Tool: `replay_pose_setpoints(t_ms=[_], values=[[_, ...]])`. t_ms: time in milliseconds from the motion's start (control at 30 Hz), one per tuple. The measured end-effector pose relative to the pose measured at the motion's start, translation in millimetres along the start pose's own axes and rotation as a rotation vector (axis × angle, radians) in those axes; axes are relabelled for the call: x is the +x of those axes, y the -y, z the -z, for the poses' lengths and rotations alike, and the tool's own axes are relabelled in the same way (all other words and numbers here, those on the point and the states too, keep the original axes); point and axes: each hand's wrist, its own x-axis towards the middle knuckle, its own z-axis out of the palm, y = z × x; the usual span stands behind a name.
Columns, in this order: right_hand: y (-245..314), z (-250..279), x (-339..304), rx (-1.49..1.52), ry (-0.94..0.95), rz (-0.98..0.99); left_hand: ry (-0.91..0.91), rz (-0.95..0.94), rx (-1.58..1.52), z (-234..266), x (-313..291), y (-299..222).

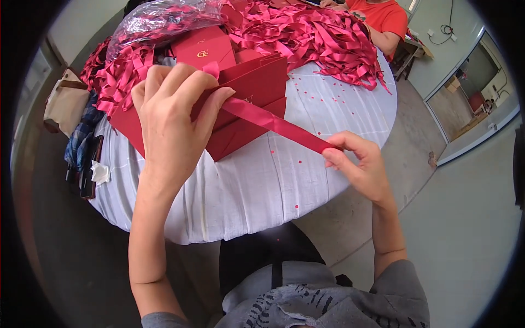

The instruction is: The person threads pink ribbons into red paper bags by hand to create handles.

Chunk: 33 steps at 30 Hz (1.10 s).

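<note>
A crimson satin ribbon (279, 125) stretches taut between my two hands, slanting down to the right. My left hand (172, 109) pinches its upper end between thumb and fingers, in front of the red paper bags. My right hand (358, 164) grips the other end between thumb and forefinger, over the right part of the table. Dark red paper gift bags (249, 131) stand stacked behind the ribbon, and my left hand covers part of them. Another red bag with a small gold mark (205, 52) lies just beyond. Whether the ribbon passes through a bag's hole is hidden by my left fingers.
A round table with white cloth (257, 197) carries a large heap of crimson ribbons (322, 41) and a clear plastic bag (158, 24). Small red paper dots are scattered on the cloth. A crumpled tissue (100, 172) lies at left. A person in an orange-red shirt (383, 22) sits across.
</note>
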Motion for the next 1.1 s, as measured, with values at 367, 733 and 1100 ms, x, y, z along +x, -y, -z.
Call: replay_pose_setpoints(t_ms=[367,733,1100], values=[[-19,33,-27,0.188,-0.201,-0.095,0.282,-0.102,0.032,-1,23,-16],[3,4,3,0.662,-0.548,0.426,0.344,-0.003,-0.176,-24,43,-5],[27,-43,49,0.498,0.028,0.004,0.425,0.180,-0.683,-18,39,-4]])
